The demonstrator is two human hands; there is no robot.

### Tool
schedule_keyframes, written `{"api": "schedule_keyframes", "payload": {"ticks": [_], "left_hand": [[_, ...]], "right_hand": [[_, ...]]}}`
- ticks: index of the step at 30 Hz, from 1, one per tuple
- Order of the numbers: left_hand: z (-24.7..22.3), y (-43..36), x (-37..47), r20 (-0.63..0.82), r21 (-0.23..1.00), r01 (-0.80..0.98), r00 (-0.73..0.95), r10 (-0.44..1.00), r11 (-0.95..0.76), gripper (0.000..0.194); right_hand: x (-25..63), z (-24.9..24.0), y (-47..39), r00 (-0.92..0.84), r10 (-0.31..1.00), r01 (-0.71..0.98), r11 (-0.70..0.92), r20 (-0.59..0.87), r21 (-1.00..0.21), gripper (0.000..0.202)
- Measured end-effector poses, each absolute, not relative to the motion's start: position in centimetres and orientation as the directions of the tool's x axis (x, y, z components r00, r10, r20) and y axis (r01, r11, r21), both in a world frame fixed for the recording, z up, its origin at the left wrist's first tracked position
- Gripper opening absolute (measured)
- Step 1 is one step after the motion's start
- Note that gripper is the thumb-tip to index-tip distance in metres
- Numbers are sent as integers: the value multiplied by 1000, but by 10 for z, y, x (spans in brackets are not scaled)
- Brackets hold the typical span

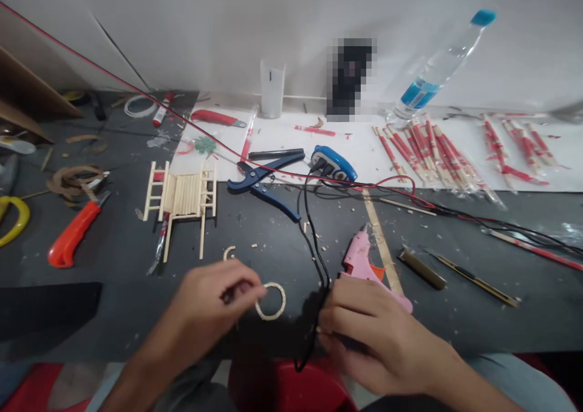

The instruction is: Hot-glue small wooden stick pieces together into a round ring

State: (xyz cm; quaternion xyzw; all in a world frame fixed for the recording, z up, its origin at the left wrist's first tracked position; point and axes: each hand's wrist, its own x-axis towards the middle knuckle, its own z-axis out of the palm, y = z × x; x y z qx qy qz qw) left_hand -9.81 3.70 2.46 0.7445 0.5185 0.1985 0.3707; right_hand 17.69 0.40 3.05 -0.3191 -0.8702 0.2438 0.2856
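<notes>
My left hand (218, 296) is closed in a pinch, with its fingertips over the left edge of a small pale ring (283, 302). Whether they grip the ring or only overlap it, I cannot tell. My right hand (373, 333) has its fingers curled together, and a tiny pale bit shows at the fingertips; its kind cannot be made out. Just beyond that hand lies a pink glue gun (357, 251), its handle partly covered. A curved pale piece (229, 252) rests above my left hand. Farther left is a miniature chair-like frame of thin wooden sticks (186, 196).
Blue cutters (273, 187) and a blue plug block (334, 163) lie mid-table, with black cables (312, 230) running near my right hand. Red-wrapped stick bundles (437, 151) and a tilted water bottle (437, 78) are behind. An orange-handled knife (75, 233) lies left; a slim cutter (473, 278) right.
</notes>
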Motion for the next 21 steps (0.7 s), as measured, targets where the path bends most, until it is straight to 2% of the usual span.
{"api": "schedule_keyframes", "payload": {"ticks": [2,4,7,11,14,16,19,21], "left_hand": [[15,45,-116,30,635,765,114,993,-107,20],[6,52,-129,52,555,830,25,998,-50,20],[-5,55,-136,35,470,881,38,999,-51,28],[-8,51,-127,80,380,919,78,994,-102,28],[-6,51,-122,47,390,917,71,996,-83,27],[-4,51,-121,23,426,903,44,999,-50,23],[1,51,-118,21,466,885,1,1000,-11,19],[7,48,-111,33,487,873,-22,999,3,18]], "right_hand": [[176,34,4,-596,734,423,631,325,-650,23],[174,35,5,-589,751,409,595,299,-692,22],[173,32,6,-591,768,434,561,247,-705,26],[176,28,2,-593,780,468,537,202,-702,21],[182,22,0,-577,793,484,523,194,-702,21],[182,16,3,-555,809,559,535,193,-633,22],[172,5,13,-542,810,732,586,225,-348,25],[161,-1,22,-534,810,782,582,241,-224,25]]}}
